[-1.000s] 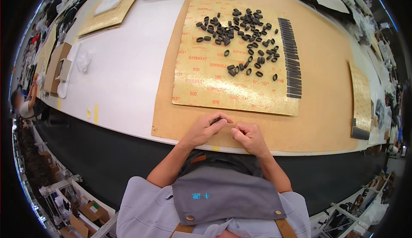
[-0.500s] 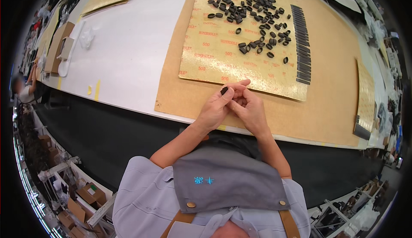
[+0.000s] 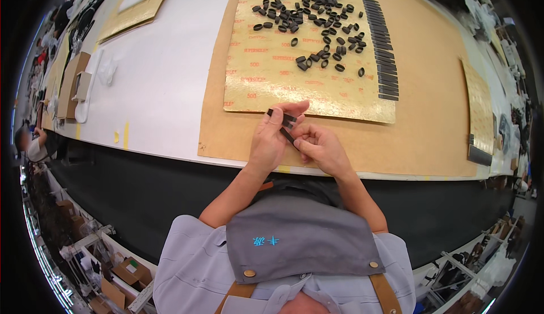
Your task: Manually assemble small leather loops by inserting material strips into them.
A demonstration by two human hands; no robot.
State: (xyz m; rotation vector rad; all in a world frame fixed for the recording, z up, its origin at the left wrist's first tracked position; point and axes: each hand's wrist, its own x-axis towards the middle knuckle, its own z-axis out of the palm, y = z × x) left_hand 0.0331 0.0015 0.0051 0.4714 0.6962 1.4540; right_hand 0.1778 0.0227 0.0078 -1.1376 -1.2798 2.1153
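Left fingers clamp a strip, right fingers pinch a strip end; beyond them many loops look done, flat strips farther right unlooped.

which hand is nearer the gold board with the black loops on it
Left. The left hand has its fingers over the near edge of the gold board; the right hand is just short of that edge, on the person's side.
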